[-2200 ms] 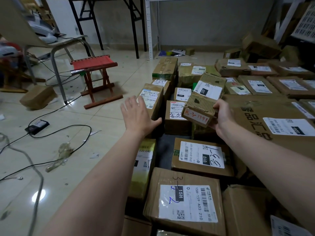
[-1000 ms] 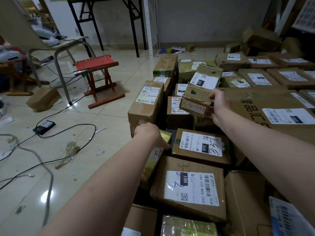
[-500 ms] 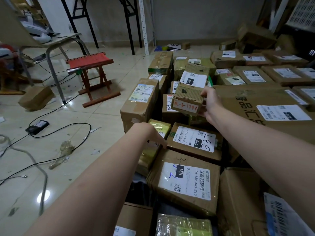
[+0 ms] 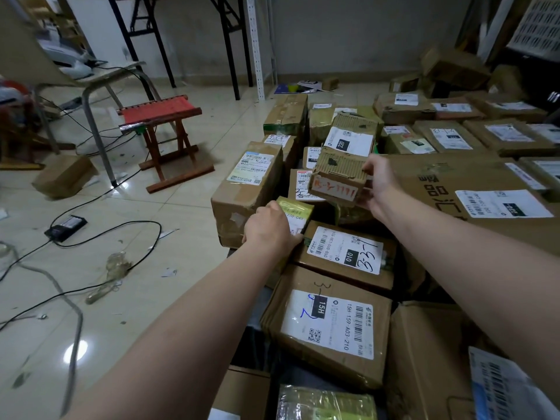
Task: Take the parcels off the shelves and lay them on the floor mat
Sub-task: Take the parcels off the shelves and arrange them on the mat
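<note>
A: Where is the small corrugated brown cardboard parcel with red handwriting on its label (image 4: 336,177)?

B: Just behind the brown cardboard box whose white label is hand-marked "3-3-1" (image 4: 345,256). It is raised above the parcels there and tilted. The right hand (image 4: 378,183) has it by the right end, thumb on top, so that grip is closed round the parcel.

A: And the left hand (image 4: 269,228)?

B: At the far left corner of the 3-3-1 box. Its grip is curled over the near end of a narrow parcel wrapped in yellow-green tape (image 4: 298,211); the fingertips are hidden behind the back of the hand. That parcel sits between the 3-3-1 box and a tall brown cardboard box with a pale printed label (image 4: 248,189), which stands just left of it.

A: What else lies round the 3-3-1 box?

B: Just in front of it is a brown cardboard box labelled 15H (image 4: 330,325). To its right and behind is a large flat brown carton with dark printed characters (image 4: 454,189). Well to its left and farther back, a red-topped wooden folding stool (image 4: 160,116) stands on the pale tiled floor (image 4: 188,213), and black cables (image 4: 121,228) trail across the tiles.
</note>
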